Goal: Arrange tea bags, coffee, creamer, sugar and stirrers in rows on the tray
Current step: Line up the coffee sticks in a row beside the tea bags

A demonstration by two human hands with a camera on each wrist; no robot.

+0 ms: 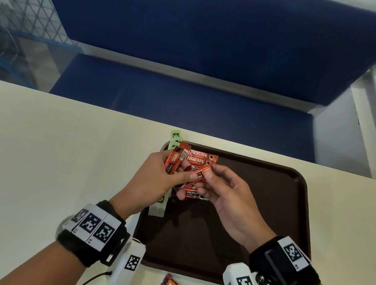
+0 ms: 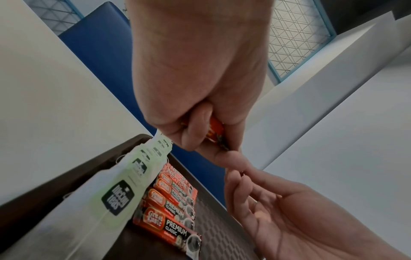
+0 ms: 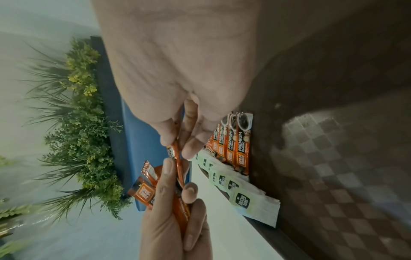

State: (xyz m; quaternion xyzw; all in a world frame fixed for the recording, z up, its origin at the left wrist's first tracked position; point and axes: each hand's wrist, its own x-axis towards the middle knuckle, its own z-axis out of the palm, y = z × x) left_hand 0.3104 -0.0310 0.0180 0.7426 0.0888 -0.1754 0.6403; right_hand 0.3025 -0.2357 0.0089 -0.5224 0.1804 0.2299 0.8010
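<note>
Coffee sachet [image 1: 202,173] hangs above the tray's [image 1: 290,222] far-left corner, pinched by my right hand [image 1: 227,200] while my left hand [image 1: 155,180] grips a fanned bunch [image 1: 176,159], and tugging carelessly could spill those onto the neat coffee row [image 2: 173,202] beside the tea bags [image 2: 124,190].

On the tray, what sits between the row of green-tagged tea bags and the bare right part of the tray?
A row of orange coffee sachets lies right beside the tea bags on the tray; the left wrist view shows it best.
</note>
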